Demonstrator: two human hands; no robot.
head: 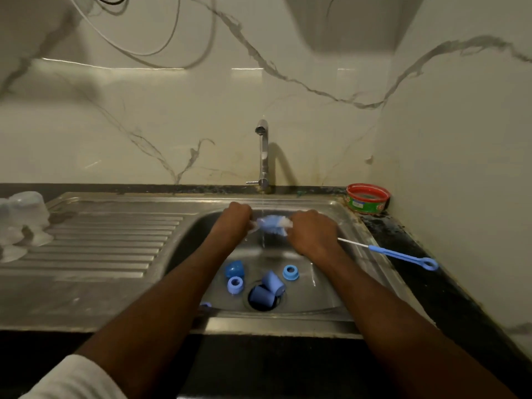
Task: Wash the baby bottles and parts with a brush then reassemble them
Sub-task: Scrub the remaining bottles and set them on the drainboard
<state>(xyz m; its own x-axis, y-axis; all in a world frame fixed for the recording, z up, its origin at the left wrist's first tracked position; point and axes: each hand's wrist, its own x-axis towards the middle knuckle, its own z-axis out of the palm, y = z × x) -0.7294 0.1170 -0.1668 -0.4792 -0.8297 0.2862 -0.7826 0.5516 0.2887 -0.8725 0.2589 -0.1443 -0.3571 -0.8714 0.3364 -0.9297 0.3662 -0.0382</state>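
Head view: a blue-and-white bottle brush [273,224] is held level under the thin water stream [262,223] from the tap [263,156], at the sink's [331,309] far edge. The right hand [312,233] has its grip curled round the brush's handle end; the left hand [231,220] has its grip closed on the other end, where something clear shows, too blurred to name. Below, round the drain [263,305], lie blue caps [270,287] and collar rings [290,272]. A thin blue brush [403,256] rests on the table's right edge. Clear bottles [27,208] stand inverted at the drainboard's left edge.
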